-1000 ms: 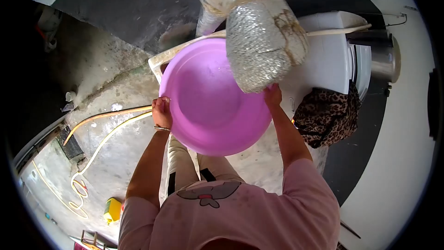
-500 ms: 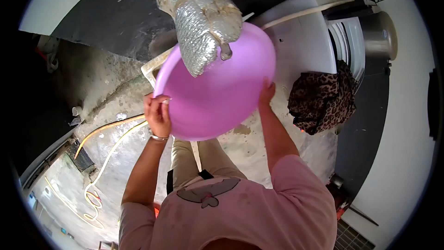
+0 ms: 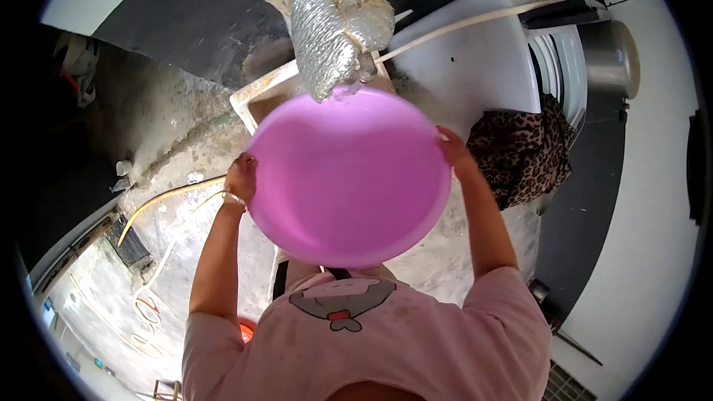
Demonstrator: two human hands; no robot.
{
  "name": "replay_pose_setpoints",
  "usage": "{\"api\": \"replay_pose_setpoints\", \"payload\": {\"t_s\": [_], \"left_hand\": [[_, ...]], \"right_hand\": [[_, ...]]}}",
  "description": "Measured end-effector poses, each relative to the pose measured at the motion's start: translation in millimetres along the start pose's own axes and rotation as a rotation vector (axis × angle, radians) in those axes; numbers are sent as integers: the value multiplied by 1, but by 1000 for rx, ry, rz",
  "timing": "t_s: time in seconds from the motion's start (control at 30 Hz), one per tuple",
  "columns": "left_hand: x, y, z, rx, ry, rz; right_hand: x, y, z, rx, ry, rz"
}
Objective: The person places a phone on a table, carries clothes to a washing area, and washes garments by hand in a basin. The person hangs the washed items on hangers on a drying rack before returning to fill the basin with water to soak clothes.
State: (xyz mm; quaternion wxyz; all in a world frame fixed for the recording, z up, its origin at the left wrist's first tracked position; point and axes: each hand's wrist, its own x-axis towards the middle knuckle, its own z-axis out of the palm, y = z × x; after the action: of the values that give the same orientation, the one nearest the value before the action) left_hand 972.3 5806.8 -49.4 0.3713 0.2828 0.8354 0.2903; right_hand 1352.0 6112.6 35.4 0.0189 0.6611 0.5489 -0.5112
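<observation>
A large round pink-purple basin (image 3: 349,178) is held in front of my body, its hollow side facing up toward me. My left hand (image 3: 241,178) grips the rim on the left, fingers closed round the edge. On the opposite side my right hand (image 3: 453,150) is closed on the rim, its thumb side uppermost. Nothing shows inside the basin apart from shading. Just beyond its far rim is a tap (image 3: 364,74), coming out of a pipe wrapped in silver foil insulation (image 3: 327,37).
Behind the basin stands a pale-framed sink (image 3: 264,83). A white washing machine (image 3: 475,52) is at the right, with a leopard-print cloth (image 3: 520,152) hanging from it. A yellowish hose (image 3: 167,200) crosses the concrete floor on the left. Part of a red object (image 3: 246,330) shows by my left side.
The basin has come back from under the tap toward my body and levelled out. Both hands have stayed on its rim, the right one moving outward.
</observation>
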Motion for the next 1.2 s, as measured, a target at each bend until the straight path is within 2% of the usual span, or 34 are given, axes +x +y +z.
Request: {"api": "replay_pose_setpoints", "payload": {"t_s": [0.03, 0.07, 0.1, 0.13, 0.17, 0.2, 0.27, 0.3, 0.4, 0.43, 0.53, 0.57, 0.6, 0.63, 0.7, 0.73, 0.8, 0.83, 0.9, 1.0, 1.03, 1.13, 1.2], "left_hand": [[10, -23, 18, -5, -34, 35], [31, -82, 71, -291, -59, 14], [35, -88, 86, -280, -78, 90], [40, -94, 104, -508, -208, 34], [33, -62, 100, -390, -179, 11], [45, -96, 136, -544, -169, 24], [33, -57, 136, -692, -121, 43], [23, -28, 120, -802, -197, -99], [23, -16, 119, -724, 27, 360], [17, 3, 99, -571, 71, 434], [-1, 48, 49, -597, 128, 461], [-6, 63, 27, -475, 159, 491], [-10, 74, 9, -353, 187, 517], [-11, 73, -2, -413, 216, 530], [-15, 78, -28, -288, 265, 457], [-21, 89, -45, -211, 269, 419], [-31, 98, -70, -148, 179, 127], [-29, 99, -73, -70, 263, 248], [-23, 79, -72, 14, 221, 168], [-6, 34, -57, 119, 82, 42], [0, 15, -46, 137, 19, -40], [24, -49, -4, 77, -130, -183], [32, -50, 7, -127, -303, -323]], "right_hand": [[-9, -24, -11, 182, 0, -99], [-19, -48, -19, 358, -4, -200], [-36, -70, -19, 294, 33, -267], [-53, -91, -16, 231, 71, -334], [-63, -101, -14, 167, 109, -400], [-70, -100, -14, 104, 167, -453], [-80, -96, -16, -23, 286, -560], [-75, -86, -20, -4, 335, -580], [-28, -10, -37, 57, 469, -610], [-3, 18, -39, 76, 505, -606], [56, 72, -15, 153, 507, -621], [66, 78, -2, 181, 489, -628], [70, 77, 16, 296, 421, -579], [71, 74, 38, 409, 354, -525], [85, 89, 69, 335, 259, -432], [65, 70, 80, 166, 254, -337], [70, 78, 99, 96, 200, -415], [69, 73, 97, -31, 144, -325], [58, 60, 87, -291, 28, -139], [110, 102, 54, -241, -273, -279], [81, 43, 33, -519, -388, -172], [60, -32, 6, -552, -467, 218], [75, -51, -10, -462, -480, 263]]}}
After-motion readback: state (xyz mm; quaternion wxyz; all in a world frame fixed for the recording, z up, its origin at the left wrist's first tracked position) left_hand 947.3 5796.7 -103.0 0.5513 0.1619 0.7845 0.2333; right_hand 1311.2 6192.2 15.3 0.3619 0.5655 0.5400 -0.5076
